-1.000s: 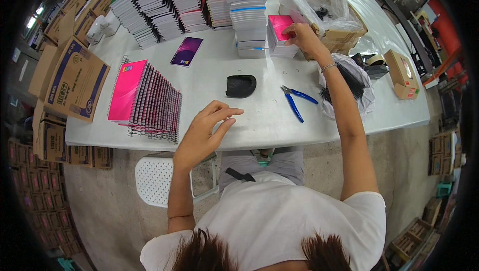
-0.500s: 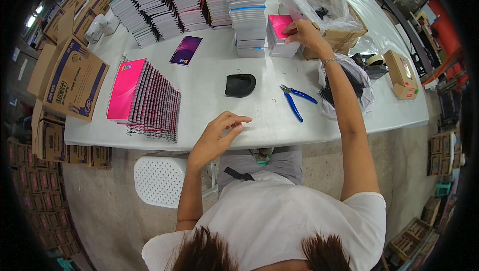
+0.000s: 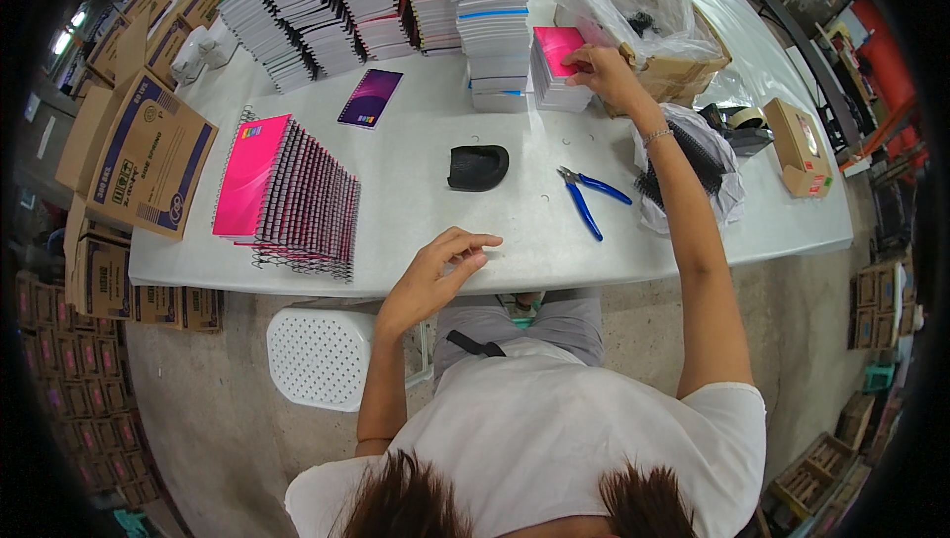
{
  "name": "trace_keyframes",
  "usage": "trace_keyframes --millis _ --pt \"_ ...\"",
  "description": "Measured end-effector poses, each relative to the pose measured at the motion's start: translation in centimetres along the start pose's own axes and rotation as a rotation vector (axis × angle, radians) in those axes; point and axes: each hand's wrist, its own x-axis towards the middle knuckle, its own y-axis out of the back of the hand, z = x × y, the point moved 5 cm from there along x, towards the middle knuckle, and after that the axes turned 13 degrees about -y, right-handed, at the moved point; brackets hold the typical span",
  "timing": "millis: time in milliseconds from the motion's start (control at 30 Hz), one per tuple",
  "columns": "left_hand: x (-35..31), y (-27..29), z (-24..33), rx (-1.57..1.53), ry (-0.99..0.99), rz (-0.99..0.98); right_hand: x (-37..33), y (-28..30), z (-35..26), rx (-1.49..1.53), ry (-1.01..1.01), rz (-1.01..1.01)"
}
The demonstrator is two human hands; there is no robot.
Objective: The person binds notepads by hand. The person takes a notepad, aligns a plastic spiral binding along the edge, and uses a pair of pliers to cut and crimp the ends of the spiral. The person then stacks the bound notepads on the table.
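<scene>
My right hand [image 3: 602, 75] reaches to the back of the table, its thumb and fingers pinched at the right edge of the top pink-covered booklet [image 3: 556, 46] on a short stack of white pages. Close to the front edge, my left hand [image 3: 443, 266] hovers with fingers stretched and thumb apart, holding nothing. Beyond it lies a black, rounded holder-like piece [image 3: 477, 169]. Blue-handled cutting pliers [image 3: 589, 203] rest to the right of that. A pile of pink spiral notebooks [image 3: 251, 177] with dark coils stands at the left.
Tall notebook stacks [image 3: 341, 13] and a blue-topped stack [image 3: 490, 33] line the back. A purple notebook [image 3: 370, 98] lies flat. On the right are a plastic-lined carton [image 3: 683, 73], black coils in plastic [image 3: 695, 164], a tape dispenser [image 3: 744, 132] and a small box [image 3: 797, 147]. An open carton [image 3: 148, 157] stands left.
</scene>
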Motion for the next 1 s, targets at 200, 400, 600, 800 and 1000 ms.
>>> trace_keyframes --millis 200,400,600,800,1000 --pt "0.0 -0.4 -0.2 -0.013 0.017 -0.034 -0.2 0.3 -0.1 0.064 0.004 -0.024" --pt "-0.1 -0.8 -0.7 -0.016 0.034 -0.048 -1.1 -0.7 0.7 -0.271 0.12 0.085" --pt "-0.4 -0.6 -0.5 -0.045 0.016 -0.039 -3.5 -4.1 -2.0 -0.519 0.232 0.277" --pt "1.7 -1.5 1.3 -0.151 -0.054 -0.053 -3.7 -2.0 -1.2 -0.171 -0.03 0.516" --pt "5.1 -3.6 1.4 -0.48 -0.155 0.102 -14.2 1.6 -6.7 0.303 -0.056 1.072"
